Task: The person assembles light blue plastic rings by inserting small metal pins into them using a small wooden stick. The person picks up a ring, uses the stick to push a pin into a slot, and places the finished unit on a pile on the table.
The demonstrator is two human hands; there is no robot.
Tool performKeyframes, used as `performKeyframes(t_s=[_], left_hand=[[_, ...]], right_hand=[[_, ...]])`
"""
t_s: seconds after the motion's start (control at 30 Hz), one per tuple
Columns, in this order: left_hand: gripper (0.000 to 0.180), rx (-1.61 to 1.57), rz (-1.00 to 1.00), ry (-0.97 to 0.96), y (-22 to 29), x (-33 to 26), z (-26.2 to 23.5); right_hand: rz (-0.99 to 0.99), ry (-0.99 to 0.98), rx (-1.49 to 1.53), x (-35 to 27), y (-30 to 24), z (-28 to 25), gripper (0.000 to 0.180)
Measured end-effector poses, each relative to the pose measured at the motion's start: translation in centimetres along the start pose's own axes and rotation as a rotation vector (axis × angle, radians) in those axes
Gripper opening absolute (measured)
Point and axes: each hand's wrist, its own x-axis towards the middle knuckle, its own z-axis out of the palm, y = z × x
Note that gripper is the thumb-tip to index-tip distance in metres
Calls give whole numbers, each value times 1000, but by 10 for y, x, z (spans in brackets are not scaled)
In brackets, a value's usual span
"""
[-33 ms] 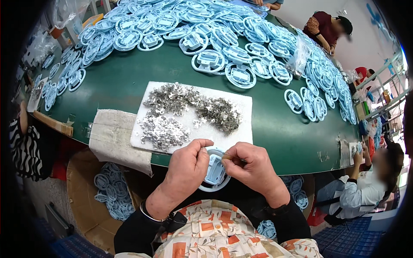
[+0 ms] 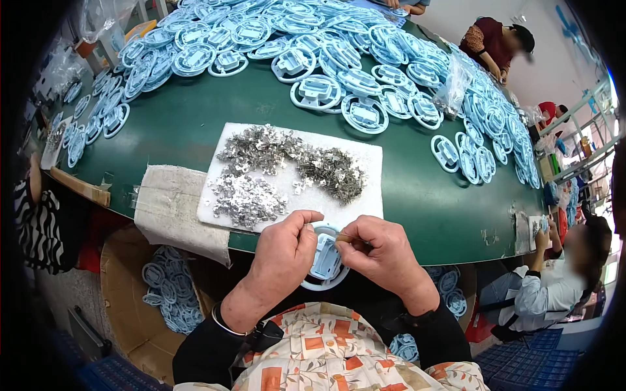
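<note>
Close in front of me, at the table's near edge, is a light-blue plastic wheel-shaped part [image 2: 328,260] with a recessed box in its middle. My left hand [image 2: 285,251] is closed on its left side, the thumb and forefinger bent over the upper rim. At its upper right my right hand [image 2: 381,251] is pinched shut; what lies between the fingertips is too small to make out. Just beyond my hands a white foam board [image 2: 372,176] carries heaps of small silver metal clips [image 2: 248,199] and a darker heap of metal pieces [image 2: 336,174].
Many more blue wheel parts [image 2: 326,91] are piled across the far side of the green table [image 2: 417,215]. A pale cloth [image 2: 175,202] hangs over the near edge. Below left, a cardboard box [image 2: 127,293] holds blue parts. A person [image 2: 554,280] sits at the right; others are farther off.
</note>
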Motion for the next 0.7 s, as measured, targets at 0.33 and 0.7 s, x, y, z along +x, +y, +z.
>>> performKeyframes(t_s=[0.33, 0.7], left_hand=[[25, -17, -18, -3, -2, 2, -1], [25, -18, -9, 6, -3, 3, -1]], right_hand=[[-152, 30, -336, 5, -3, 8, 12], [-127, -19, -388, -20, -6, -9, 33]])
